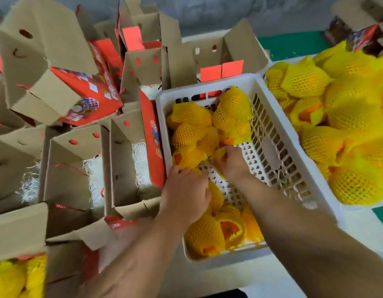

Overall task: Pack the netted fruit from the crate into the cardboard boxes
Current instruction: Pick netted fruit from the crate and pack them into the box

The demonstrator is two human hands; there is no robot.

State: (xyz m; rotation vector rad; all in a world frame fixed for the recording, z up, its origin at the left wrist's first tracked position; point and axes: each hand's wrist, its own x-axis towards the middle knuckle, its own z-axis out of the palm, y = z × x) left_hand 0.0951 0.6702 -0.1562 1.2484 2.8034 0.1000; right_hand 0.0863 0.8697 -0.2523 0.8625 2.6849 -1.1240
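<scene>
A white slotted plastic crate sits in the middle and holds several oranges in yellow foam netting. Both my hands are down inside it. My left hand lies palm-down over a netted fruit near the crate's left wall, fingers curled onto it. My right hand closes its fingers around another netted fruit on the crate floor. Open cardboard boxes with white shredded paper inside stand to the left of the crate.
A big heap of netted fruit fills a second white container at the right. Red printed box lids and upright flaps crowd the left and back. A box at bottom left holds netted fruit. Green surface shows behind.
</scene>
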